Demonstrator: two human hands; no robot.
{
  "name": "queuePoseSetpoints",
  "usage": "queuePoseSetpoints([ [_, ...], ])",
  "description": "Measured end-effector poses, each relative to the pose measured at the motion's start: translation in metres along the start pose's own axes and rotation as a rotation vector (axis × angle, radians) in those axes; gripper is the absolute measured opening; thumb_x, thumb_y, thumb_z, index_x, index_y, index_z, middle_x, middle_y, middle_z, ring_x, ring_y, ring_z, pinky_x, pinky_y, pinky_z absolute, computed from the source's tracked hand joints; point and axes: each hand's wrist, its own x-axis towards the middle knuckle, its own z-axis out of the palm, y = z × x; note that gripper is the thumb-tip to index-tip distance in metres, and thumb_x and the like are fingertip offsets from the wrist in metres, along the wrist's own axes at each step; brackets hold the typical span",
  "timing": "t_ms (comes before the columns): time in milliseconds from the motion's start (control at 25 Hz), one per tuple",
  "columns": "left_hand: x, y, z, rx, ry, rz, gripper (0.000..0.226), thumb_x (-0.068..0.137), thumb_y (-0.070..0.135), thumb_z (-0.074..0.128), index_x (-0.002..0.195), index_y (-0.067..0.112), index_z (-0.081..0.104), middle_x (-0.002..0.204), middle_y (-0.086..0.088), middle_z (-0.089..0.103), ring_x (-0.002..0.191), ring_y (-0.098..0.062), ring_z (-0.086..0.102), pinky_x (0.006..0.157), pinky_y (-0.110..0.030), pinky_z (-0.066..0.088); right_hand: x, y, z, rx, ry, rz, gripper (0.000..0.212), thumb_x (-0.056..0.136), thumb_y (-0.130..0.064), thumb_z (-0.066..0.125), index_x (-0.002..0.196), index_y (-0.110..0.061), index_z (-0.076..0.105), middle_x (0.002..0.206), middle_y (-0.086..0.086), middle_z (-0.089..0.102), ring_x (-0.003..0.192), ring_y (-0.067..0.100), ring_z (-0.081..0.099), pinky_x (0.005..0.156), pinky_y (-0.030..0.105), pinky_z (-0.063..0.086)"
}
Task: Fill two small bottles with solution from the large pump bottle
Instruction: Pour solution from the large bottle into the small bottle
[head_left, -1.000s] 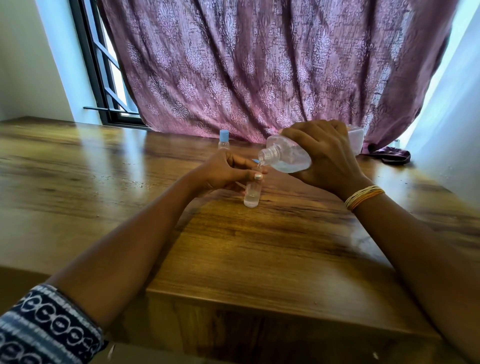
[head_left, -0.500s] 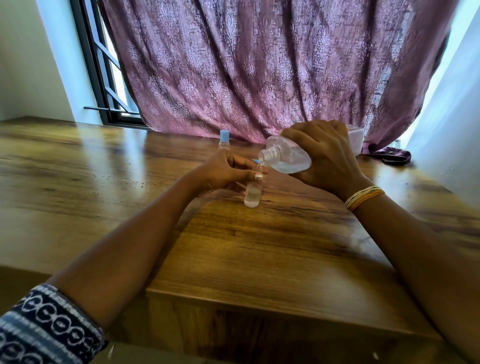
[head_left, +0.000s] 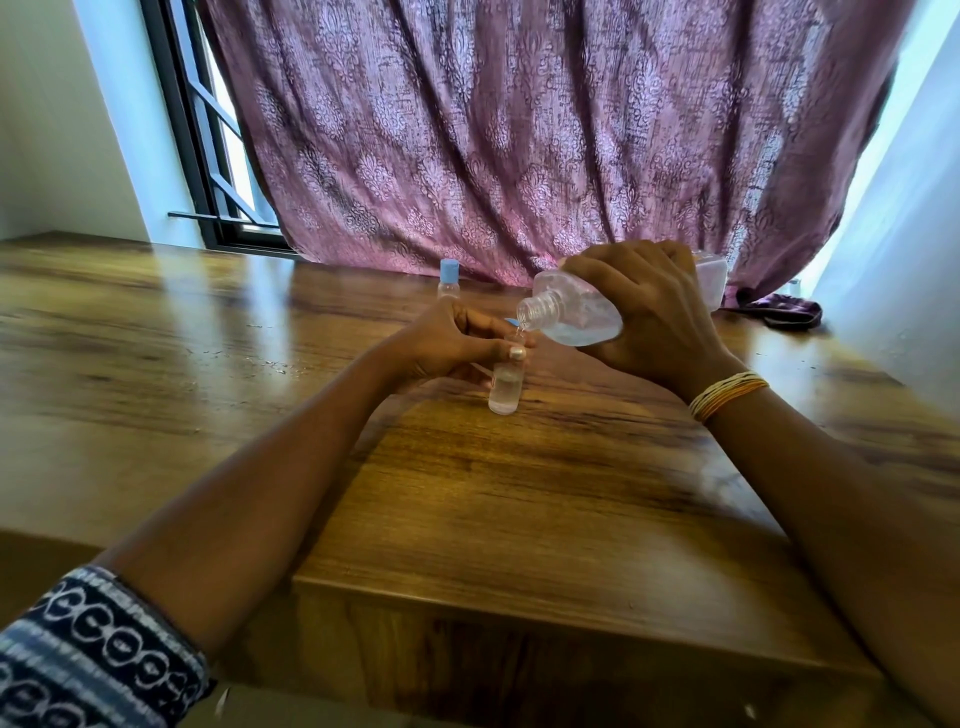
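My right hand (head_left: 649, 317) grips the large clear bottle (head_left: 576, 317), tipped on its side with its open threaded neck pointing left and down. Clear liquid lies in its lower side, and a thin stream leaves the neck. Right under the neck, a small clear bottle (head_left: 505, 392) stands upright on the wooden table (head_left: 519, 493), partly filled. My left hand (head_left: 457, 345) pinches the top of that small bottle between thumb and fingers. A second small bottle with a blue cap (head_left: 448, 278) stands farther back, near the curtain.
A purple patterned curtain (head_left: 519, 130) hangs along the table's far edge. A dark cloth bundle (head_left: 784, 312) lies at the back right by the wall. A black window frame (head_left: 208, 156) is at the back left. The table's front edge is close to me.
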Motion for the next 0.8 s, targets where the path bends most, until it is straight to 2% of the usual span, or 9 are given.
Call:
queuePoseSetpoints([
  [120,0.0001,-0.0006,-0.0003,-0.006,-0.002,0.002,0.027,0.068,0.027,0.076,0.094,0.022,0.077,0.099,-0.003,0.077,0.087,-0.02,0.072,0.07,-0.027,0.061,0.0003,-0.0008,-0.0004,0.004,-0.002,-0.005,0.054,0.085,-0.06,0.057,0.12,-0.019,0.063,0.114,0.002,0.066,0.1,0.028,0.061,0.082,0.043,0.037],
  [240,0.0009,-0.0013,-0.0007,-0.014,-0.006,0.007,0.024,0.068,0.028,0.076,0.091,0.023,0.077,0.1,-0.002,0.077,0.094,-0.027,0.071,0.073,-0.031,0.061,-0.0001,-0.0018,-0.0007,0.011,-0.001,-0.002,0.053,0.086,-0.06,0.054,0.12,-0.02,0.063,0.114,0.001,0.067,0.099,0.027,0.061,0.081,0.044,0.038],
  [440,0.0021,-0.0027,-0.0003,-0.007,-0.003,0.012,0.024,0.067,0.028,0.077,0.091,0.022,0.078,0.099,-0.002,0.077,0.103,-0.036,0.068,0.086,-0.047,0.057,0.0004,-0.0016,-0.0013,0.019,-0.003,0.0,0.057,0.087,-0.064,0.048,0.12,-0.02,0.063,0.115,0.0,0.067,0.1,0.027,0.061,0.082,0.045,0.039],
  [640,0.0011,-0.0009,-0.0009,-0.008,-0.015,0.006,0.031,0.068,0.028,0.076,0.098,0.018,0.076,0.102,0.0,0.077,0.098,-0.027,0.071,0.077,-0.035,0.061,0.0002,-0.0021,-0.0007,0.013,0.001,0.0,0.054,0.086,-0.061,0.053,0.12,-0.02,0.063,0.114,0.0,0.067,0.1,0.027,0.061,0.081,0.044,0.038],
  [800,0.0013,-0.0011,-0.0012,-0.008,-0.015,0.003,0.035,0.067,0.028,0.076,0.1,0.016,0.075,0.105,0.001,0.076,0.1,-0.027,0.07,0.079,-0.036,0.06,0.0001,-0.0013,-0.0009,0.009,0.006,-0.002,0.053,0.085,-0.06,0.057,0.12,-0.02,0.063,0.114,0.001,0.067,0.101,0.027,0.061,0.081,0.043,0.037],
])
